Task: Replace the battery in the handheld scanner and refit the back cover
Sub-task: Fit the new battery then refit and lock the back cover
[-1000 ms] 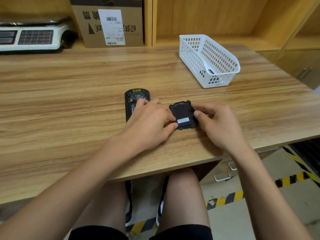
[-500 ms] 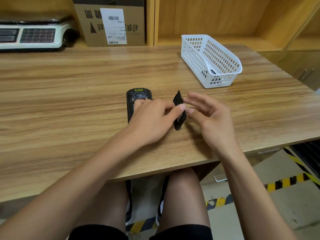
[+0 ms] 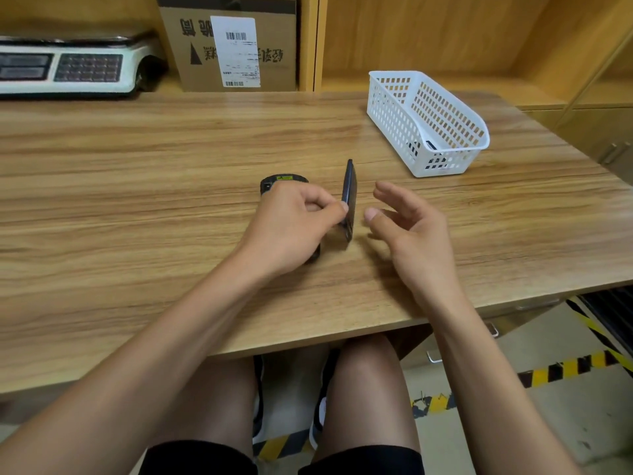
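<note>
So compared to a second ago, the black back cover (image 3: 349, 200) has gone from lying flat between both hands to standing up on edge, and the right hand (image 3: 407, 228) has let go. It now hangs just beside the cover with fingers loosely spread, holding nothing. The left hand (image 3: 291, 228) has the cover pinched at its near edge between thumb and fingertips, while the rest of that hand sits over the scanner (image 3: 282, 181), which lies on the table (image 3: 137, 200) with only its top end peeking out.

Looks to me like the cover is coming off, not going back on yet. My take for doing this bit well: don't let that one-handed pinch be the only thing keeping it up. Lay the cover flat close by, inside face up, so it's easy to grab later. Then get the right hand steadying the scanner before digging at the battery. Whether the white basket (image 3: 428, 125) holds the spare, can't tell.
</note>
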A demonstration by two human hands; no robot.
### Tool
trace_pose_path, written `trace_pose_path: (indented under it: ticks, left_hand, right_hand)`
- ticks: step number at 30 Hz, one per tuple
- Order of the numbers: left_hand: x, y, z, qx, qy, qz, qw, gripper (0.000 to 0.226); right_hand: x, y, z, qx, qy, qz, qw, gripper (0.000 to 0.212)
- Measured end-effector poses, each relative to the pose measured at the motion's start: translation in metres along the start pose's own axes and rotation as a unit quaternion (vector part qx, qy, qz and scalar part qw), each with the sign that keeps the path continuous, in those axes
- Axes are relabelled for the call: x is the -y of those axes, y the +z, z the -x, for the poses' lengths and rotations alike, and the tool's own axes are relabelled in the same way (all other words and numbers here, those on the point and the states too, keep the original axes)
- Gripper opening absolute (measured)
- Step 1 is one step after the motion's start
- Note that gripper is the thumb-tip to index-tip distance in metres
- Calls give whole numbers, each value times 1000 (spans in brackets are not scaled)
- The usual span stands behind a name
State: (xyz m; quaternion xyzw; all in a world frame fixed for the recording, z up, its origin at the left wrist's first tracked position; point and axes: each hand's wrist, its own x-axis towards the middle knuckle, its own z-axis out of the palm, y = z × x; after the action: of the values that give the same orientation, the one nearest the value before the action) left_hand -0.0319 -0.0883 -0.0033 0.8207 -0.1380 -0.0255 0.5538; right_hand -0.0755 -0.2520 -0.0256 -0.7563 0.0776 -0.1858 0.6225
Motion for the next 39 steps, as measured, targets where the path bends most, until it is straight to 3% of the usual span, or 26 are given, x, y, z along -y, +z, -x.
trace_pose_path:
  ticks: [3,8,12,19,28,39]
  left_hand:
    - [-2,-10,5,8,3,72,997,15]
    - [6,-28,8,-14,6,115,993,15]
    - [15,-40,11,-70,10,96,993,4]
    - [31,-51,18,-144,21,3,989,20]
    - [48,-55,18,-156,-9,-26,987,17]
    - [47,-56,19,-151,-24,-46,987,17]
  right_hand:
    - [7,5,0,17,45,-61,997,45]
    - [21,15,-4,24,29,-62,997,43]
    - [22,23,-6,13,-3,4,1000,39]
    - [23,45,-3,29,-48,70,996,39]
    - [19,56,-4,58,-71,150,984,37]
    - [17,56,-6,79,-75,157,982,33]
